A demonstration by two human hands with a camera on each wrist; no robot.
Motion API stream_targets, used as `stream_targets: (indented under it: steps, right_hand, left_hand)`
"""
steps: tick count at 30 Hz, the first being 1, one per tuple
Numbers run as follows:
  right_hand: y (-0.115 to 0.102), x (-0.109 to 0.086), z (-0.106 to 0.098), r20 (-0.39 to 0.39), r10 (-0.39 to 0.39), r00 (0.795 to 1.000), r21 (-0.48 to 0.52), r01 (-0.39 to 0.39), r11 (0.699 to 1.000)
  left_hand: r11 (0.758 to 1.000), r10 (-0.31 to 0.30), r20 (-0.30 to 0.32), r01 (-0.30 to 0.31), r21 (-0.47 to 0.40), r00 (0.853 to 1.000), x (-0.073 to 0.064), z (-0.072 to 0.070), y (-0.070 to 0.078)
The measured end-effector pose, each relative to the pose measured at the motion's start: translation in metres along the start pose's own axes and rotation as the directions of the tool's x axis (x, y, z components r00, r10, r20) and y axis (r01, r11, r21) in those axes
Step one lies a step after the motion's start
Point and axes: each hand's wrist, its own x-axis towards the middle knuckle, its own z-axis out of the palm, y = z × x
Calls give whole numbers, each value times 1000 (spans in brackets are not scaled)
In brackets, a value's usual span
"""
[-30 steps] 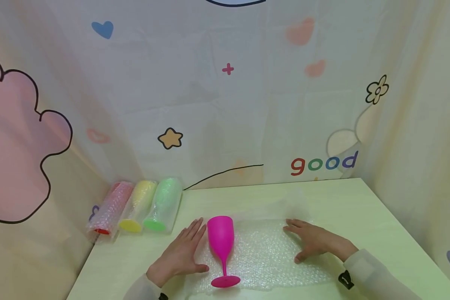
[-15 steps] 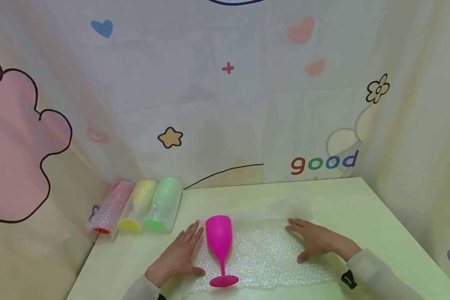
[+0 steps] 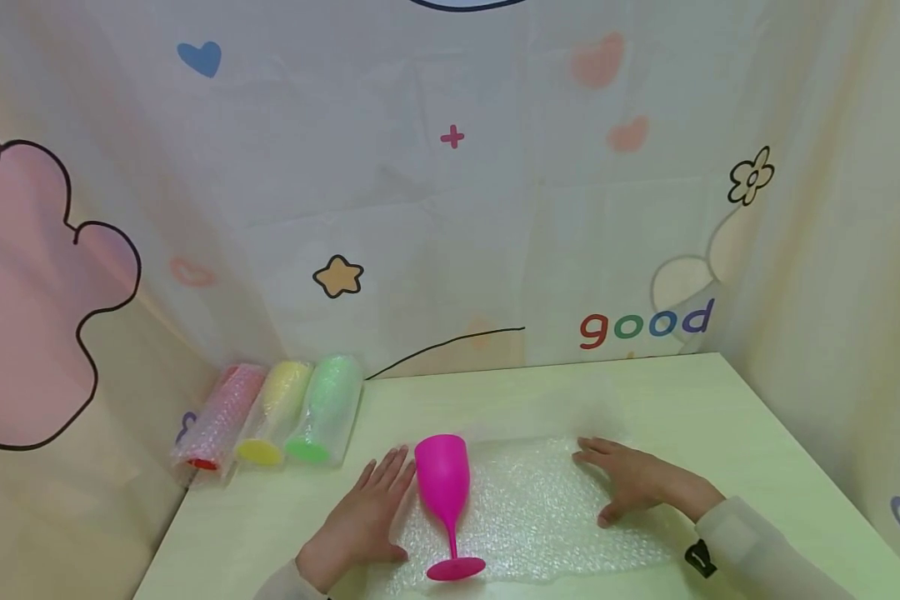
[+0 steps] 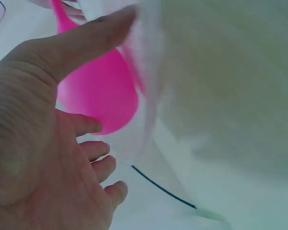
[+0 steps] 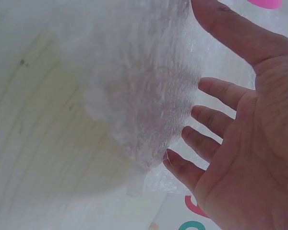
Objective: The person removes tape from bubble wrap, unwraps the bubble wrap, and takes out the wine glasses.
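Note:
A bright pink plastic goblet lies on its side on a flat sheet of bubble wrap, bowl away from me and foot towards me. My left hand rests at the sheet's left part, fingers extended, fingertips close beside the bowl. In the left wrist view the thumb crosses in front of the pink goblet. My right hand touches the sheet's right part with spread fingers. The right wrist view shows those fingertips against the bubble wrap, with nothing gripped.
At the table's back left lie three bubble-wrapped goblets side by side: a red one, a yellow one and a green one. A printed curtain stands behind the pale table.
The goblet has shifted slightly right and towards me over the last half second, and my left hand with it. My right hand stays nearly in place. The head view has moved a little.

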Motion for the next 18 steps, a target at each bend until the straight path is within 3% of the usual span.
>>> stream_targets:
  steps: [7, 18]
  right_hand:
    - [-2, 1, 0, 15, 24, 1000, -1, -24, 1000]
    - [0, 3, 1, 16, 30, 999, -21, -29, 999]
  left_hand:
    - [999, 44, 48, -44, 8, 998, 7, -5, 1]
    - [994, -34, 132, 48, -102, 991, 14, -1, -14]
